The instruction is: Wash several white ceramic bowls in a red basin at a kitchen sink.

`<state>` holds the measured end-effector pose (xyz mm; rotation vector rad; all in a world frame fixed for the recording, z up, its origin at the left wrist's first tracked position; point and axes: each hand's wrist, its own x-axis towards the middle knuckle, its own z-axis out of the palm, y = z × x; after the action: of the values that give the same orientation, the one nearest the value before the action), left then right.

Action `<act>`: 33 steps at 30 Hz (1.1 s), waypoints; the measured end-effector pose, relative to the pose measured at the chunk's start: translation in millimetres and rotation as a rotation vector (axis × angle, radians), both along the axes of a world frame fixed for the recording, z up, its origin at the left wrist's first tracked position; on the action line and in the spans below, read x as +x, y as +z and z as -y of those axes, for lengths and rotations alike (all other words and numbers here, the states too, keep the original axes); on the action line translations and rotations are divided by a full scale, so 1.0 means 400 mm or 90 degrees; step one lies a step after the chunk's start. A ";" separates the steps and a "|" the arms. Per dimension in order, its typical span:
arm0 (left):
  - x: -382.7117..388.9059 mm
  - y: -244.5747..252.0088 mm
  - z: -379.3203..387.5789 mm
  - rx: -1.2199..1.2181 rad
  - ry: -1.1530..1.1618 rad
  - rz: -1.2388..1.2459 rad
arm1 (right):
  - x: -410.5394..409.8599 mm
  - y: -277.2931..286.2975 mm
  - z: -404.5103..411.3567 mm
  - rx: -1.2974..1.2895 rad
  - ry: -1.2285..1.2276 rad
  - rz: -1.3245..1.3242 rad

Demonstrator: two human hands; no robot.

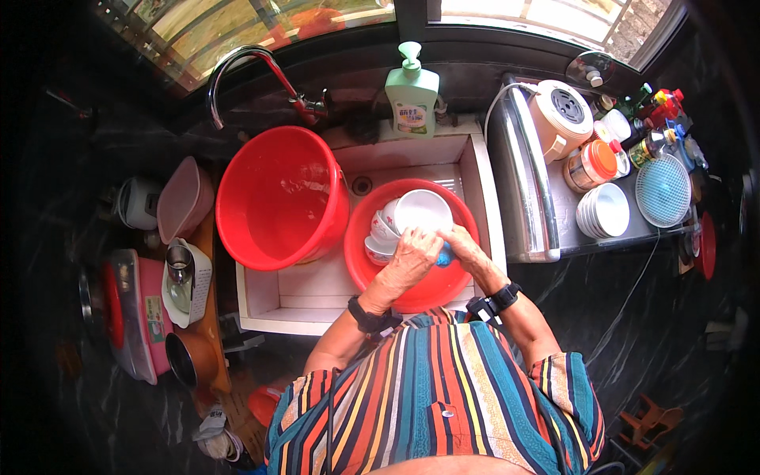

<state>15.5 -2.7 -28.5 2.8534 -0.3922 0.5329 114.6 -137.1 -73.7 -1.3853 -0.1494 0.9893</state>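
Observation:
Over a red plastic basin (368,279) in the sink, a white bowl (423,209) is tilted with its round opening facing up. My left hand (412,255) grips its near rim with bent fingers. Close against the same rim is my right hand (468,248), and a bit of blue scrubbing cloth (444,255) shows beside its palm. The fingers of the right hand are partly hidden. Several white bowls with red flower prints (383,228) lie nested and tilted in the basin, left of the held bowl.
A large red tub of water (267,202) stands at the sink's (309,291) left, near a chrome faucet (249,50). A green pump bottle (411,95) is behind the sink. At right, stacked white bowls (608,211) share a metal surface (558,196) with an orange-lidded jar (594,163).

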 end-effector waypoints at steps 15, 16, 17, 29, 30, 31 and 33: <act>-0.030 -0.112 -0.066 -1.047 0.221 -0.152 | -0.001 -0.043 0.001 -0.096 0.063 0.021; -0.034 -0.126 -0.067 -1.048 0.238 -0.133 | -0.003 -0.045 0.001 -0.121 0.085 0.037; -0.035 -0.139 -0.072 -1.049 0.238 -0.135 | -0.001 -0.046 0.002 -0.123 0.084 0.036; -0.065 -0.312 -0.097 -0.607 0.493 -0.369 | 0.002 -0.188 0.045 -0.357 0.302 0.305; -0.072 -0.342 -0.096 -0.603 0.493 -0.408 | -0.005 -0.176 0.031 -0.335 0.333 0.364; -0.072 -0.346 -0.081 -0.577 0.512 -0.404 | -0.009 -0.179 0.024 -0.335 0.333 0.364; -0.080 -0.401 -0.075 -0.600 0.504 -0.414 | -0.023 -0.189 0.006 -0.264 0.385 0.381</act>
<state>-16.6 27.1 -188.9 1.9562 0.8833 -0.1338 105.3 -139.4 -149.5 -2.0599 -0.8924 1.0979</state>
